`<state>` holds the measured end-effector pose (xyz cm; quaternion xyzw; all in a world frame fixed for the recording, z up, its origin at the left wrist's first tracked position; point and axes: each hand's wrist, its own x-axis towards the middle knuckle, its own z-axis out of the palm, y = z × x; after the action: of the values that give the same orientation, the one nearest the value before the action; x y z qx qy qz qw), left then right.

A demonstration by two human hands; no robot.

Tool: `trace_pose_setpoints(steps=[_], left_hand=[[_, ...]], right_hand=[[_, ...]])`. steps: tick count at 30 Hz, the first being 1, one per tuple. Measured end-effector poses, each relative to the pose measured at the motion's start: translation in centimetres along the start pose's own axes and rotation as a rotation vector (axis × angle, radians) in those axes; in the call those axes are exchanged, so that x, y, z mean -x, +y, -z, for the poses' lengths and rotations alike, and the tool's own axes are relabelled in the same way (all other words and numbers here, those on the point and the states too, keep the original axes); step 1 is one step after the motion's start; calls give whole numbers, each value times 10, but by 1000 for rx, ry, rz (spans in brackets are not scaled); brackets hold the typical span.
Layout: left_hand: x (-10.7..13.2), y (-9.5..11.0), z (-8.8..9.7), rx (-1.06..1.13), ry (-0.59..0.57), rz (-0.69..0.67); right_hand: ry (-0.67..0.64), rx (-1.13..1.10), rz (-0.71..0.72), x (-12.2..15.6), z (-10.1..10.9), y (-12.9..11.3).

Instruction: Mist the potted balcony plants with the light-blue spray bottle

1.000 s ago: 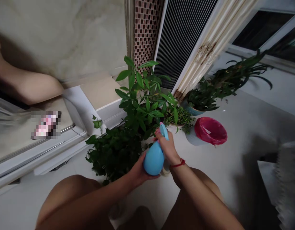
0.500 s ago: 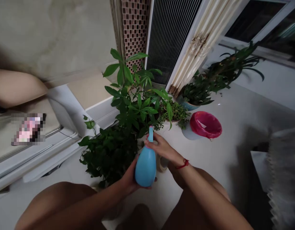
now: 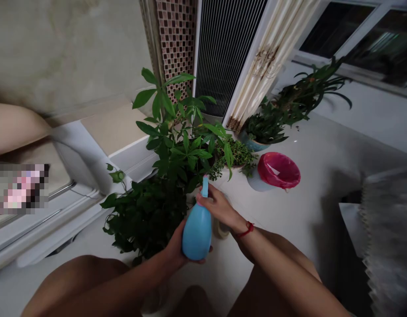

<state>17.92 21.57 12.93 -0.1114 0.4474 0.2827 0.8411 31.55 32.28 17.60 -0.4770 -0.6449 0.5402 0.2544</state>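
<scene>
- Blue plastic spray bottle (image 3: pixel 196 233): nearly upright between both hands, sprayer end up, just beside the bushy dark-green plant (image 3: pixel 144 220); opaque wall, contents hidden.
- Left hand (image 3: pixel 173 250): curled under the bottle body, bearing its weight.
- Right hand (image 3: pixel 217 207): partly closed around the neck, steadying the top.
- White bin (image 3: pixel 256 182) with pink liner (image 3: pixel 278 171): on the floor (image 3: pixel 289 251) near its far edge, right of the pots; contents hidden.

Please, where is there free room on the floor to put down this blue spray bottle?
Bare floor lies right of the blue spray bottle and right hand, below the pink-lined bin. Another patch lies left of the dark leafy plant, beside the white ledge. It is crowded by the wall, where the potted plants bunch together.
</scene>
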Motion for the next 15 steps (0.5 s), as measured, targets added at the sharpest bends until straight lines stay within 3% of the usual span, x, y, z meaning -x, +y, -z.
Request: trace_pose_setpoints(steps=[9, 15], left_hand=[[-5, 1, -4, 7, 5, 45], [-11, 0, 3, -4, -1, 45]], right_hand=[[-18, -64, -65, 3, 6, -1], [-37, -91, -50, 5, 8, 2]])
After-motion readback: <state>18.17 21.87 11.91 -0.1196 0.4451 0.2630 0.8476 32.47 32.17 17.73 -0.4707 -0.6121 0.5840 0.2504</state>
